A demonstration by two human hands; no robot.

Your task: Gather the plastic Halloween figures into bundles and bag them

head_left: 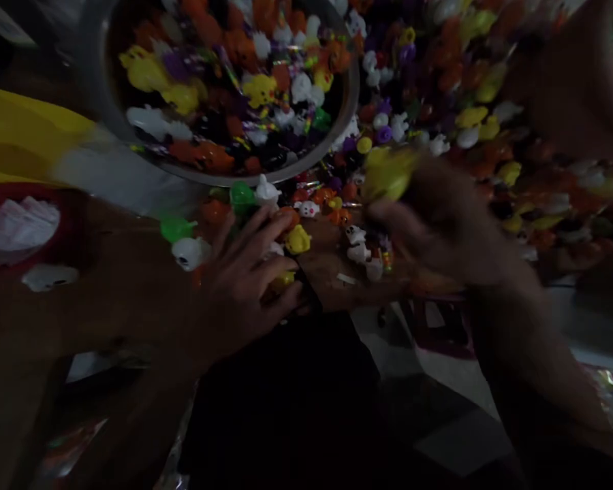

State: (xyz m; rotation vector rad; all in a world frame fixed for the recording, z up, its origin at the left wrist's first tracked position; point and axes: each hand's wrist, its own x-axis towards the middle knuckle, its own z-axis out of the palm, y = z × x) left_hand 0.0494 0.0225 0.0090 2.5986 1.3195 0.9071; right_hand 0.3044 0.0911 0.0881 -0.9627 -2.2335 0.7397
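My right hand (pixel 454 218), smeared by motion, grips a yellow plastic toy figure (pixel 388 170) between thumb and fingers above the wooden table (pixel 327 272). My left hand (pixel 240 286) lies palm down with fingers spread over a small group of toys at the table's front edge. Around its fingers sit a green toy (pixel 242 196), a white toy (pixel 267 190) and a yellow toy (pixel 297 239). Left of that hand are another green toy (pixel 176 229) and a white toy with a black spot (pixel 191 253). What lies beneath the palm is hidden.
A large metal basin (pixel 229 180) full of mixed toys stands behind my left hand. Loose toys (pixel 470 119) pile up at right, near another person's arm (pixel 577 82). At left are a red bowl (pixel 74 224) with white slips and yellow material (pixel 25 133).
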